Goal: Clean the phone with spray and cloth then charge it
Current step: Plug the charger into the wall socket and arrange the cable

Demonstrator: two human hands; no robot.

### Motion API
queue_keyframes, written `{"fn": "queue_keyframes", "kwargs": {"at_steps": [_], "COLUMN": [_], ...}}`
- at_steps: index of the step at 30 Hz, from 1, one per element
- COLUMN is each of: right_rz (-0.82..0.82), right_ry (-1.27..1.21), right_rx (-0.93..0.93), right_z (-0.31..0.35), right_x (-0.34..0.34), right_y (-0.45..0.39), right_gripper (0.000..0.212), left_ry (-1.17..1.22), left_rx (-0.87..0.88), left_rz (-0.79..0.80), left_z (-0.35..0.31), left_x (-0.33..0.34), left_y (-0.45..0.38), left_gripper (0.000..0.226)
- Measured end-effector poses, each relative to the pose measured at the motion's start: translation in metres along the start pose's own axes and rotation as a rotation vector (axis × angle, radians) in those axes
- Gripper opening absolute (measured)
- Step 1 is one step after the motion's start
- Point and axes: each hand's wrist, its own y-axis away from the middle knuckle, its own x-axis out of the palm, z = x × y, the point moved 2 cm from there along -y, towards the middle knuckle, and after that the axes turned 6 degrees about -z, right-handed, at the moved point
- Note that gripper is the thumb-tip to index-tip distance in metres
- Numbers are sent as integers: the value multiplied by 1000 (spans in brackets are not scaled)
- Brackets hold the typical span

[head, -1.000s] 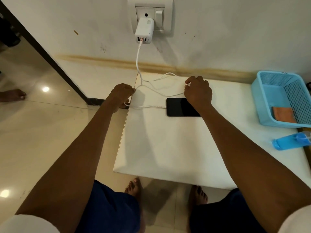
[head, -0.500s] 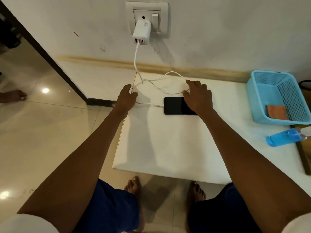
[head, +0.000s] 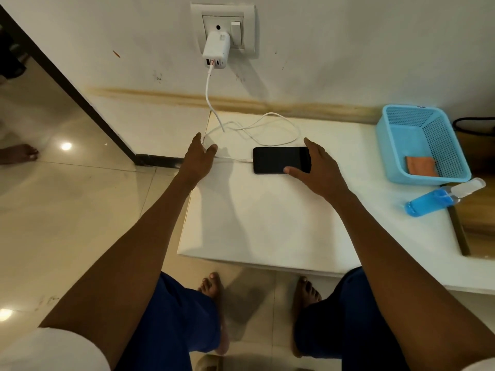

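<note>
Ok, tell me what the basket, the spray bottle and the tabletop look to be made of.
Basket: light blue moulded plastic by the look, matt, its walls a grid of small holes.
Spray bottle: clear plastic, probably; blue liquid shows through, and its cap is see-through.
Tabletop: smooth white slab with a soft sheen; laminate or stone, the view cannot settle which.

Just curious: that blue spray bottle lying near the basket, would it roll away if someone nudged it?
Probably. The spray bottle lies on its side and looks round, so it could roll. It sits near the table edge, so it might drop off. The blue liquid inside likely makes it sluggish.
</note>
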Motion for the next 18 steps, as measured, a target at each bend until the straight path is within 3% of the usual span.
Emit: {"fn": "queue_keyframes", "kwargs": {"at_steps": [7, 11, 18], "right_rz": [-15, -49, -112], "right_ry": [-1, -18, -25], "right_rx": [-14, -7, 20], "right_z": [-8, -6, -9], "right_x": [-3, 2, 10], "right_y": [12, 13, 9], "right_gripper": [92, 90, 93], "left_ry": [22, -13, -146], "left_rx": [-73, -59, 33], "left_rz": [61, 113, 121], "left_z": [9, 4, 3], "left_x": [0, 2, 9], "left_y": [12, 16, 5], "left_gripper": [43, 58, 63]}}
